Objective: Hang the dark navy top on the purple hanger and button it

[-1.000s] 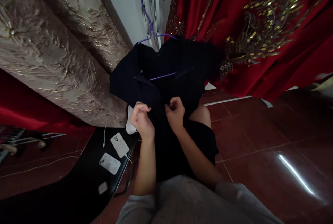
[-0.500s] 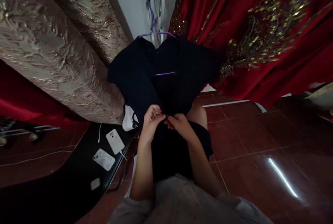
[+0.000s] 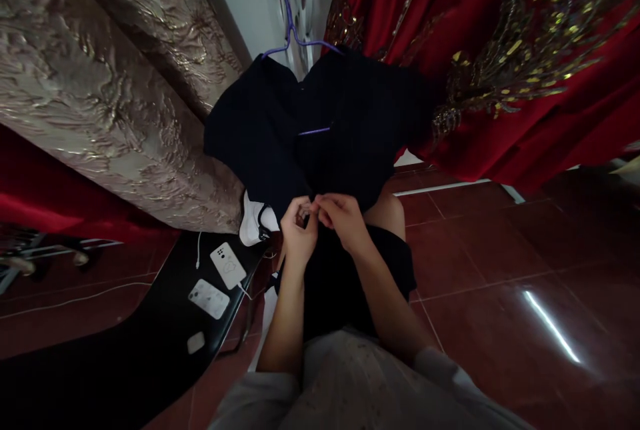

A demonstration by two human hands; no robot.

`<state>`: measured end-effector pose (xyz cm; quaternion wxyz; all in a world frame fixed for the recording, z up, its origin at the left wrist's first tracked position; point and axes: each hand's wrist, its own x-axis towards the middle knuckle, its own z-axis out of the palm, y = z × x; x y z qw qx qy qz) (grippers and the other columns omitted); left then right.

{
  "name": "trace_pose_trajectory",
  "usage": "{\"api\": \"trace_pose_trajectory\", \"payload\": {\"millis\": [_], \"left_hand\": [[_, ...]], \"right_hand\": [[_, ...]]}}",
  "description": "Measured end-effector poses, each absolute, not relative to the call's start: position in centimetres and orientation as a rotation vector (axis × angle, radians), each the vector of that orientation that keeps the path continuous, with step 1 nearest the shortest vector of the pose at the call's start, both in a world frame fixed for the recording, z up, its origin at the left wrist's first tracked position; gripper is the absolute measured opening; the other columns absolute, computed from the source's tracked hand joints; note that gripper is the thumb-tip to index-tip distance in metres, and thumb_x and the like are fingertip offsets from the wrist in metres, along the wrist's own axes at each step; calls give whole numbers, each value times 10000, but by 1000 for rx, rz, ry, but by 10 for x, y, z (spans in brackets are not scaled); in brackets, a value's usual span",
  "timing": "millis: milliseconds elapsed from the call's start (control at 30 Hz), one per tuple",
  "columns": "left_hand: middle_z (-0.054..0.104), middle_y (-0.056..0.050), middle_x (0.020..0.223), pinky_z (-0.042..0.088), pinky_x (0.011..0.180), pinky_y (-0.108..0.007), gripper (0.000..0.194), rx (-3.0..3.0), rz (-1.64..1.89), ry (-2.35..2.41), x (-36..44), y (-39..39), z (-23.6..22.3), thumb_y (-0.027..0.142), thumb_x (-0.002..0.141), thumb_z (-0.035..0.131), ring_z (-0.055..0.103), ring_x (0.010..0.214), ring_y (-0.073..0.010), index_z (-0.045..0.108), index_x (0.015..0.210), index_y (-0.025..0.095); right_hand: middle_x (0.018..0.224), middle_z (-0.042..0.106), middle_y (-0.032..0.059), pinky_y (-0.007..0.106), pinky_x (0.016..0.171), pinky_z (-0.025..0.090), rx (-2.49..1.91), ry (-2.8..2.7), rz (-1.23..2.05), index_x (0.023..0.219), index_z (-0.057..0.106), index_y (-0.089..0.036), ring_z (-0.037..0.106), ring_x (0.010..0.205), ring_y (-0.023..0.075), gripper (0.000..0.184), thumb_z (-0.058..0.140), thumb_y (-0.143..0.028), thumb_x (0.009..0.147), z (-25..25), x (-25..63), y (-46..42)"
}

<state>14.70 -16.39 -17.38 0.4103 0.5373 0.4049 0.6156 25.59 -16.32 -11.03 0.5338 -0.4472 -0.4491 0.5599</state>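
Note:
A dark jacket (image 3: 280,130) hangs in front of me on a purple wire hanger (image 3: 290,23). Both hands meet at its front opening, low down. My left hand (image 3: 299,233) is closed, its fingers pinching the left front edge of the jacket. My right hand (image 3: 343,218) is closed too, pinching the right front edge, and its fingertips touch those of the left hand. What sits between the fingertips is too small and dark to make out.
A gold embossed fabric (image 3: 100,83) hangs at the left and a red gold-embroidered garment (image 3: 500,50) at the right. A black bench (image 3: 125,357) at the lower left carries two white phones (image 3: 227,265) on a cable. A white shoe (image 3: 253,223) lies behind it. The floor (image 3: 500,283) is glossy red tile.
My two hands, apart a second ago, have come together at the jacket's front edges and now touch. The jacket's front has been drawn closed, hiding more of the hanger bar.

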Motion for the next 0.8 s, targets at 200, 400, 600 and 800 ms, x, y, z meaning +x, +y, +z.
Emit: {"api": "trace_pose_trajectory", "payload": {"millis": [200,400,600,800], "left_hand": [[612,-30,833,504,734,-259,71,1547,1558,1262,163,-146,-212,170,901,587,627,784,-149,604,970,168],[678,-61,1004,526,901,-319,254,1778,1489,1036,147,-116,-146,185,918,659,670,944,-177,624,1168,202],[647,-84,1142,533,939,-367,317,2143,1806,888,135,-82,-24,429,1036,562,661,1022,-211,593,1301,257],[637,-71,917,527,948,-394,363,2430,1602,884,123,-60,6,541,1022,538,651,945,-231,664,1024,200]], "right_hand": [[419,396,-68,207,427,206,-837,-1045,1018,710,652,-137,310,384,48,369,601,-398,966,-9,263,-87],[462,461,-48,179,419,263,-840,-1164,965,741,637,-146,366,391,54,367,502,-315,1037,21,267,-74],[444,478,-57,151,406,283,-826,-1245,909,672,621,-144,389,377,39,367,505,-181,1018,18,268,-81],[464,461,-63,131,408,280,-921,-1256,850,682,586,-153,378,380,21,358,543,-268,1018,2,273,-73]]}}
